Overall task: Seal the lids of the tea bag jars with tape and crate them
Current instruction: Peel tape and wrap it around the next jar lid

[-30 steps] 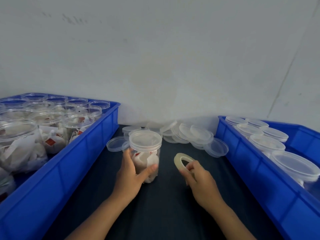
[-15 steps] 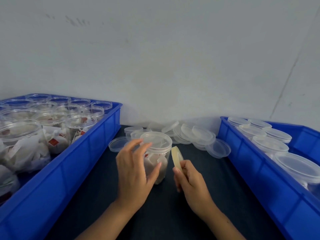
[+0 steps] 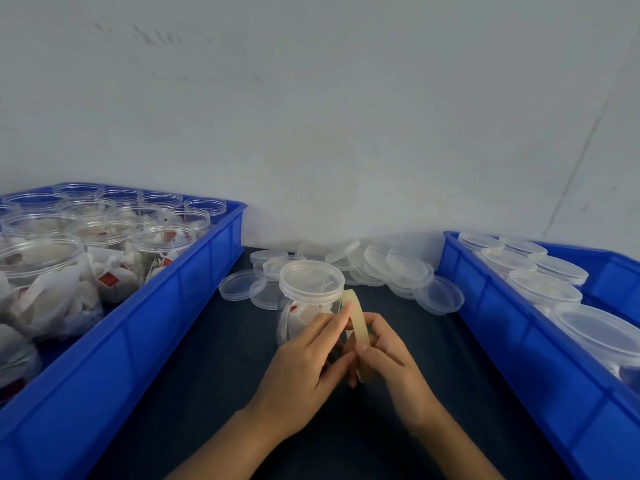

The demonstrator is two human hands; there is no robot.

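Crates (image 3: pixel 194 306) flank you; the lidded jar (image 3: pixel 304 306) stands between them, directly beyond both hands. Your right hand (image 3: pixel 391 355) grips the tape (image 3: pixel 356 323), roll on edge; your left hand (image 3: pixel 308 351) pinches its rim, probably seeking the end.

Packing bench: blue crates (image 3: pixel 194 306), loose lids (image 3: pixel 398 268).
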